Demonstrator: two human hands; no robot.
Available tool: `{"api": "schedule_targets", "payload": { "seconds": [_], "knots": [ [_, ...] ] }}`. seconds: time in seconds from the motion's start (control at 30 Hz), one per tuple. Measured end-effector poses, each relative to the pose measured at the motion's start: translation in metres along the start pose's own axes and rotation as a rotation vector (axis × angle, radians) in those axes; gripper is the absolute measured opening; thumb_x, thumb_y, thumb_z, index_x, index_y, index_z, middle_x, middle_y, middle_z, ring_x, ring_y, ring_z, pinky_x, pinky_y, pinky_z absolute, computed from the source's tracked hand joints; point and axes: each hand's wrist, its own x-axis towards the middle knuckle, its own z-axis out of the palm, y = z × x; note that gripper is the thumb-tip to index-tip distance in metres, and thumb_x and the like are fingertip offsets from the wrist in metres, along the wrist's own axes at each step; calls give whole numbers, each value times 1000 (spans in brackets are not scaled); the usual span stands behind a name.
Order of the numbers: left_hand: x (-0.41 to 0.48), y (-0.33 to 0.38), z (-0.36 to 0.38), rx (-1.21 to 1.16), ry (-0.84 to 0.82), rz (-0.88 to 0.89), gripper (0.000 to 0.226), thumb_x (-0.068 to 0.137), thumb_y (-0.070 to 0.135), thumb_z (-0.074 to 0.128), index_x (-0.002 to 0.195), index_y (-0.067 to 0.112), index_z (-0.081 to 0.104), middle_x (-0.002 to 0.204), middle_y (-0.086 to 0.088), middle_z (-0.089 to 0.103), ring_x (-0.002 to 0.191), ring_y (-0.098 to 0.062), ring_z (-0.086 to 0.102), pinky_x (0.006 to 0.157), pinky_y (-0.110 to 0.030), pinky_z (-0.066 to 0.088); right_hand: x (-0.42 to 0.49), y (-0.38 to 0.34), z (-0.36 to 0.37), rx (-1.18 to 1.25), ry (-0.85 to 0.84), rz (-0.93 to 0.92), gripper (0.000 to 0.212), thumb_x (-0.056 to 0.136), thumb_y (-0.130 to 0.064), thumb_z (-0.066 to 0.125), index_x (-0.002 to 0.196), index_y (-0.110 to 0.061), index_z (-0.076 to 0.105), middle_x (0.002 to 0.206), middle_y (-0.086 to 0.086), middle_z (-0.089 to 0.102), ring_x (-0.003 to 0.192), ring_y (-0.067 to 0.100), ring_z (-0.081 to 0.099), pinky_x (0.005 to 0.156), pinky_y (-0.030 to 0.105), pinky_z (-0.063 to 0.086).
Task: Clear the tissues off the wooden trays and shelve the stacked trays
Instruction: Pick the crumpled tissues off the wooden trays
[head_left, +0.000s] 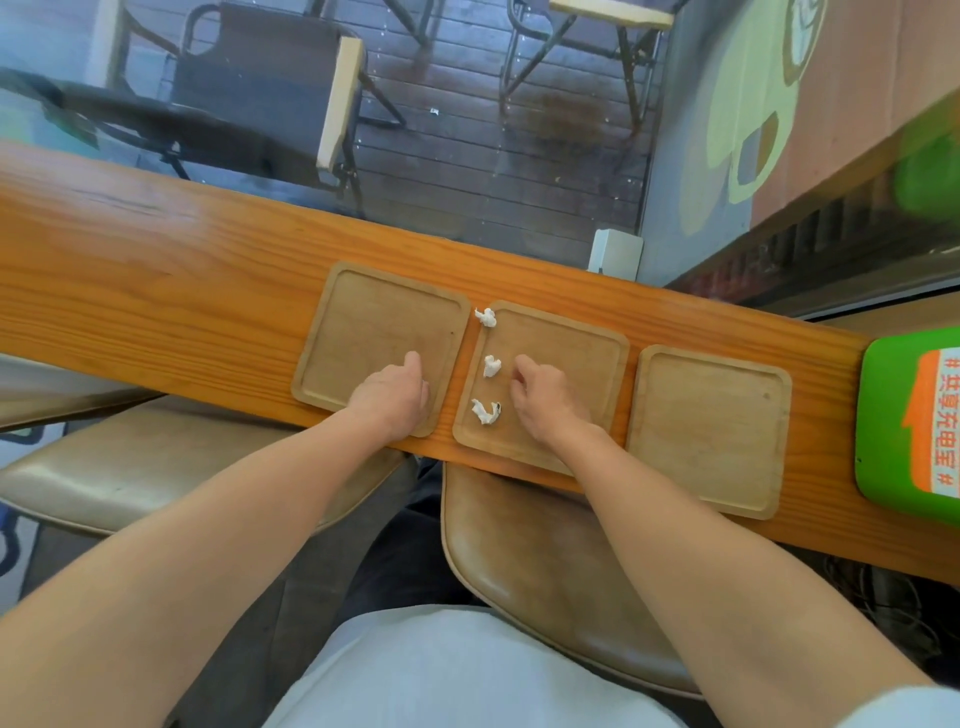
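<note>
Three square wooden trays lie side by side on a long wooden counter (156, 270): a left tray (363, 317), a middle tray (576, 353) and a right tray (711, 415). Three crumpled white tissues sit along the middle tray's left side: one at its far corner (486, 317), one midway (491, 366), one near the front (485, 411). My left hand (392, 397) rests on the left tray's near right corner with fingers curled, holding nothing that I can see. My right hand (545, 402) rests on the middle tray beside the tissues, fingers curled and apart from them.
A green box with orange lettering (914, 426) stands at the counter's right end. Two tan leather stools (545, 587) sit below the counter's near edge. Beyond the counter is glass, with dark chairs (249, 93) on a wooden deck outside.
</note>
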Motion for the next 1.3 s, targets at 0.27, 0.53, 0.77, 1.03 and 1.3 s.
{"api": "schedule_targets", "payload": {
  "seconds": [0.27,0.53,0.77,1.03,1.3],
  "knots": [
    [-16,2,-23,10,-17,-23,20,103,28,33,93,12,39,80,-10,51,75,-32,55,62,-41,42,0,-18,-12,86,-9,-15,39,100,-39,53,134,-28,38,108,6,56,91,26,61,80,45,56],
    [-22,16,-6,60,-23,2,20,101,31,34,97,14,44,81,-7,54,76,-30,57,65,-42,50,10,-16,-2,-99,-33,-113,18,103,-36,43,100,-20,48,91,4,49,79,26,53,60,35,41],
    [-34,24,-10,-1,-24,46,10,101,22,38,101,13,42,88,-12,59,77,-31,59,66,-43,52,-8,-11,-15,56,8,-49,27,89,-30,54,67,-17,45,88,2,46,67,17,46,55,30,37],
    [-25,37,-48,171,1,155,20,93,2,39,110,11,46,96,-8,51,82,-29,52,68,-38,45,-38,-12,-43,212,17,-19,18,79,-4,37,67,-17,34,68,6,45,62,22,37,55,34,29],
    [20,42,-66,325,95,397,17,99,18,45,115,16,50,75,3,51,68,-22,55,53,-35,44,-50,-23,-16,230,92,179,12,103,-24,40,99,-20,51,87,4,58,79,22,59,71,41,54]
  ]
}}
